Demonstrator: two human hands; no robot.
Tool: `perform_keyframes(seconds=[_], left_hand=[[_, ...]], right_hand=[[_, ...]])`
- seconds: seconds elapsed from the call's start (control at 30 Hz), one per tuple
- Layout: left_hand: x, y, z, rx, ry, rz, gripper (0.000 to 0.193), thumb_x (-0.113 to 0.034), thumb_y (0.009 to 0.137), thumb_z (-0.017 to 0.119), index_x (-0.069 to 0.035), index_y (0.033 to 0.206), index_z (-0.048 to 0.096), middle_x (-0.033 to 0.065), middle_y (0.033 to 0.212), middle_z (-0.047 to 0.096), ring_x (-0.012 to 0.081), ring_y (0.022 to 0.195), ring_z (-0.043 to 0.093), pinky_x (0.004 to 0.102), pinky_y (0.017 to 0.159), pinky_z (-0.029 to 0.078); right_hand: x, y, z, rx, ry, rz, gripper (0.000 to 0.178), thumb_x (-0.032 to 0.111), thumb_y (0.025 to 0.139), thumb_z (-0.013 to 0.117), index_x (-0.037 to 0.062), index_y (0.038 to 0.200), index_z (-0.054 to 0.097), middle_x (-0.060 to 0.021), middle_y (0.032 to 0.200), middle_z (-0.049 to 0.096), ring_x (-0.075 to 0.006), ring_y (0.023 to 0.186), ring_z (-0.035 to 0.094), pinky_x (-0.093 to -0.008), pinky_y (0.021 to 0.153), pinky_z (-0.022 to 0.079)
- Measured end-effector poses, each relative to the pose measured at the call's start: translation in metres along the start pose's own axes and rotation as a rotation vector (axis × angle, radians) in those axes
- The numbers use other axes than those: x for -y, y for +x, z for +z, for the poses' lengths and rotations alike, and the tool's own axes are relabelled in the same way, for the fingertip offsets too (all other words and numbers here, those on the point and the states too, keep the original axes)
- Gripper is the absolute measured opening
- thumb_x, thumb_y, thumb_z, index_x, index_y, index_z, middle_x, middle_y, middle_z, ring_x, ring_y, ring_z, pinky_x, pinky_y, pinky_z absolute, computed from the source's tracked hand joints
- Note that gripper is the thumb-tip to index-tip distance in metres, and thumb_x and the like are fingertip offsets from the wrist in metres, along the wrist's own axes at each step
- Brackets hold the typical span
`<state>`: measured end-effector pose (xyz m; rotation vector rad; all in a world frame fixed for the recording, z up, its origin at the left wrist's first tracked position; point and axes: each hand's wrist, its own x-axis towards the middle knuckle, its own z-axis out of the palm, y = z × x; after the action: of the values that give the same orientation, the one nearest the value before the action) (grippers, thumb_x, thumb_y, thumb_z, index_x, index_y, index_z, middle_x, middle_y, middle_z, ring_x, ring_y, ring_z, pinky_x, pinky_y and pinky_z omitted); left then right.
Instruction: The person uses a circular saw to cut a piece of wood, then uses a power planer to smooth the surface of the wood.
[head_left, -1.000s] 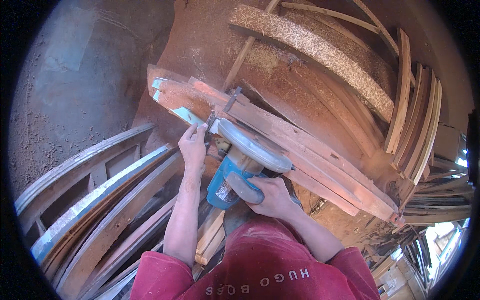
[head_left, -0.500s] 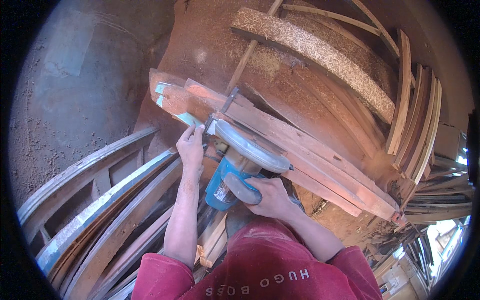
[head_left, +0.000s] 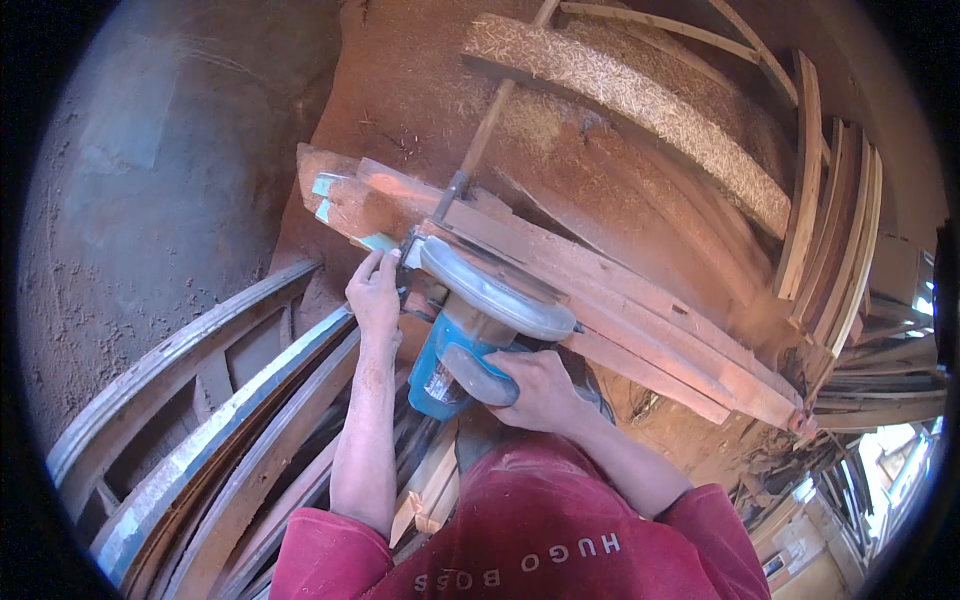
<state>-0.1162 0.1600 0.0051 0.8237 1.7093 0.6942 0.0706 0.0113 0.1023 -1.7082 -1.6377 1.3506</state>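
Observation:
A blue circular saw [head_left: 440, 365] with a grey blade guard [head_left: 490, 292] sits on a long reddish wooden plank [head_left: 640, 285], which lies slanting from far left to near right. My right hand [head_left: 545, 388] is wrapped round the saw's rear handle. At the saw's front left corner, my left hand [head_left: 374, 295] pinches the edge of the base with its fingertips, close to a pale turquoise patch on the plank. A dark metal guide bar [head_left: 450, 197] sticks out from the saw's front across the plank. The blade is hidden under the guard.
Curved timber pieces [head_left: 215, 445] lie stacked at my near left. A broad curved beam covered in shavings [head_left: 640, 115] lies on the far side, with several curved boards [head_left: 835, 235] at the right. Sawdust coats the brown ground [head_left: 390, 100].
The saw has slid a little to the left along the plank, toward its far left end, and both my hands have moved with it. My grips look the same.

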Motion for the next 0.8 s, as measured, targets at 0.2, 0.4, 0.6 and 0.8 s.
perform_keyframes(seconds=[0.2, 0.4, 0.6, 0.8], left_hand=[[-0.005, 0.013, -0.004, -0.013, 0.006, 0.024, 0.040, -0.018, 0.093, 0.068, 0.010, 0.122, 0.063, 0.0124, 0.102, 0.070, 0.0125, 0.087, 0.063, 0.0269, 0.076, 0.050], [0.002, 0.041, -0.024, 0.030, -0.023, 0.067, 0.031, -0.018, 0.096, 0.063, 0.007, 0.114, 0.068, 0.0071, 0.096, 0.070, 0.0115, 0.082, 0.063, 0.0267, 0.073, 0.049], [-0.025, 0.091, -0.074, 0.041, -0.043, -0.042, 0.030, -0.025, 0.100, 0.057, 0.000, 0.103, 0.073, 0.0030, 0.084, 0.068, 0.0102, 0.070, 0.060, 0.0274, 0.062, 0.048], [-0.129, 0.078, -0.150, -0.033, -0.153, 0.175, 0.060, -0.052, 0.102, 0.046, -0.004, 0.136, 0.053, 0.0122, 0.100, 0.064, 0.0203, 0.092, 0.063, 0.0351, 0.081, 0.053]], right_hand=[[0.006, 0.014, -0.001, 0.002, 0.015, -0.016, 0.056, 0.019, 0.064, 0.076, 0.0026, 0.117, 0.064, -0.0192, 0.107, 0.070, -0.0336, 0.097, 0.068, -0.0433, 0.085, 0.055], [0.015, 0.038, 0.007, -0.059, 0.024, -0.094, 0.047, 0.021, 0.069, 0.075, 0.0035, 0.111, 0.064, -0.0175, 0.098, 0.070, -0.0357, 0.085, 0.068, -0.0433, 0.074, 0.056], [0.050, 0.101, 0.020, 0.046, 0.018, -0.069, 0.046, 0.021, 0.071, 0.074, 0.0064, 0.114, 0.064, -0.0192, 0.091, 0.070, -0.0383, 0.086, 0.068, -0.0481, 0.077, 0.055], [0.071, 0.136, 0.031, -0.264, 0.283, -0.392, 0.038, 0.019, 0.070, 0.076, 0.0071, 0.105, 0.068, -0.0158, 0.089, 0.071, -0.0364, 0.082, 0.069, -0.0446, 0.072, 0.055]])
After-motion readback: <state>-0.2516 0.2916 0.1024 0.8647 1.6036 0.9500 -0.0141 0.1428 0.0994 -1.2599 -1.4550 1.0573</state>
